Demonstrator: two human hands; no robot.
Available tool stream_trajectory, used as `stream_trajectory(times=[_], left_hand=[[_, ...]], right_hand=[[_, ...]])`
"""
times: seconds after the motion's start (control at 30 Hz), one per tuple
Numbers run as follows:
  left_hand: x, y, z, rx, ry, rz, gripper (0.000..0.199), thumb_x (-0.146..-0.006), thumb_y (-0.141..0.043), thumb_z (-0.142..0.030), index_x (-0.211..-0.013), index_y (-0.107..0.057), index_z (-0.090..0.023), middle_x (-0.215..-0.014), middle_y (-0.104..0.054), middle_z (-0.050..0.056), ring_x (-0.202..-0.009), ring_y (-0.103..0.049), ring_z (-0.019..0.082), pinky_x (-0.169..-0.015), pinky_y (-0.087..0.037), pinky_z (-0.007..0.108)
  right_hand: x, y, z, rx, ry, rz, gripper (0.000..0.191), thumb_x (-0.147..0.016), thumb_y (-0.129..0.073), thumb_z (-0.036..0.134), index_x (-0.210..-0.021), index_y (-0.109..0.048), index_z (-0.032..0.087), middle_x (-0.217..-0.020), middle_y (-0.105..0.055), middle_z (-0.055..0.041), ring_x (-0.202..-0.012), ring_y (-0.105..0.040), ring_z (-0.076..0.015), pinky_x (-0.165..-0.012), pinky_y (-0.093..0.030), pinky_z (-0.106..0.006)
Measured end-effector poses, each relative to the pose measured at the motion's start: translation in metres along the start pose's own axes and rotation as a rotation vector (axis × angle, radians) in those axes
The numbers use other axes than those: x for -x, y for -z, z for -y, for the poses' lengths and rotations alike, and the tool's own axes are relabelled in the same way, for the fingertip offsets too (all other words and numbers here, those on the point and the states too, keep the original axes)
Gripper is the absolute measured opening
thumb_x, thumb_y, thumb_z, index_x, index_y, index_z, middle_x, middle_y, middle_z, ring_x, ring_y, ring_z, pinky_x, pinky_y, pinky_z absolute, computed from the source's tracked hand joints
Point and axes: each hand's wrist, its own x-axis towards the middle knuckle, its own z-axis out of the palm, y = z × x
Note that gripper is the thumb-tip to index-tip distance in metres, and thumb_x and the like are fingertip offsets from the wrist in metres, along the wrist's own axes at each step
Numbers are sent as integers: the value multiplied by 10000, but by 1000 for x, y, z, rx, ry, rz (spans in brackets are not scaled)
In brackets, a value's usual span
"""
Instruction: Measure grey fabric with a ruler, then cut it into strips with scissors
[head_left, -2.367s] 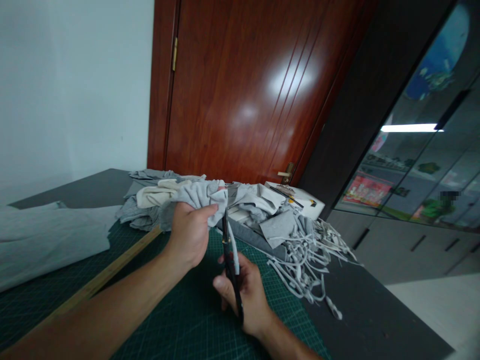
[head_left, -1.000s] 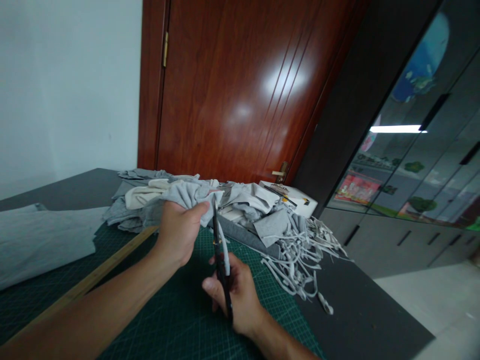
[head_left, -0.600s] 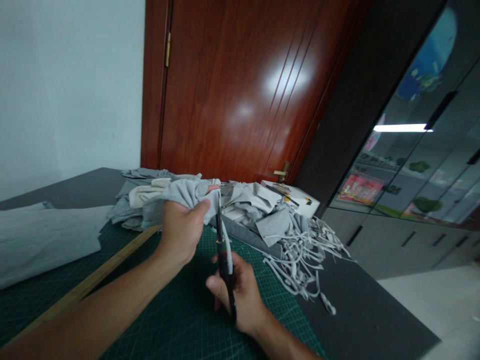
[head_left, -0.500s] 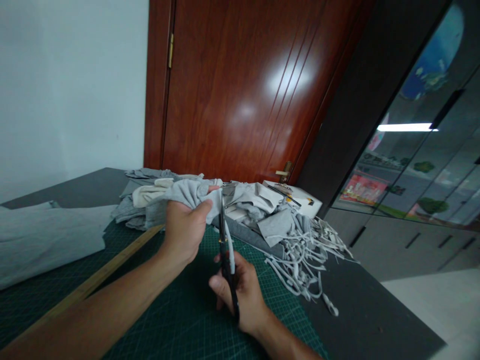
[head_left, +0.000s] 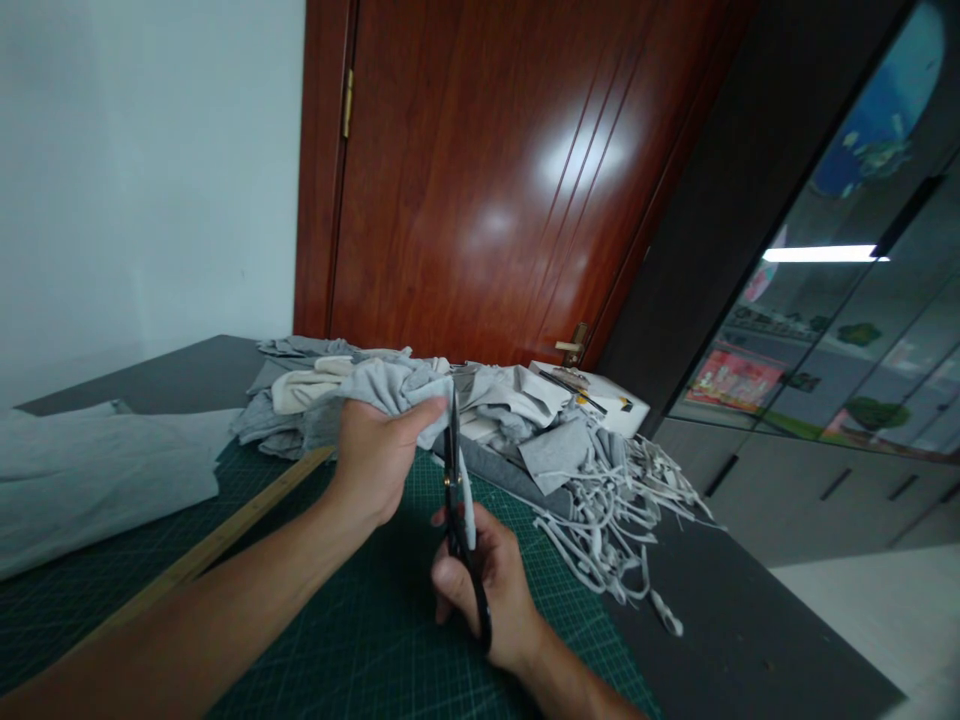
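Observation:
My left hand (head_left: 373, 458) grips a bunched piece of grey cloth (head_left: 382, 383), lifted above the green cutting mat (head_left: 360, 640). My right hand (head_left: 491, 588) holds black scissors (head_left: 455, 500), blades pointing up and away into the cloth edge beside my left thumb. A thin cut strip (head_left: 466, 505) of the cloth hangs down along the blades toward my right hand.
A pile of grey and white cloth pieces (head_left: 510, 410) and a tangle of cut strips (head_left: 615, 510) lie behind and to the right. A wooden ruler (head_left: 217, 545) crosses the mat on the left. Folded grey fabric (head_left: 97, 480) sits far left. A white box (head_left: 600, 400) stands by the door.
The scissors have worked a little further up the cloth edge in my left hand. The view swayed left and back. Both hands keep their hold.

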Motion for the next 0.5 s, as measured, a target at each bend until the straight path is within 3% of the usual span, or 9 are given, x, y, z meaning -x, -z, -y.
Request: stream_trajectory(times=[0.3,0.5], left_hand=[[-1,1,2,-13,-45,4,204,-707,-862,-272,-850,-720,-241,-959,-803,15,-981,-738,270,-1014,-569,420],[-2,2,3,-22,-63,4,199,-720,-859,-273,-871,-739,-227,-951,-798,21,-926,-735,260,-969,-581,419]], right_hand=[[0,-2,-1,-40,14,14,618,-835,-874,671,-1166,-637,207,-684,-575,67,-448,-511,-67,-424,-430,-154],[1,-1,-1,-37,-7,21,610,-829,-883,660,-1161,-637,211,-690,-574,68,-455,-512,-68,-433,-432,-160]])
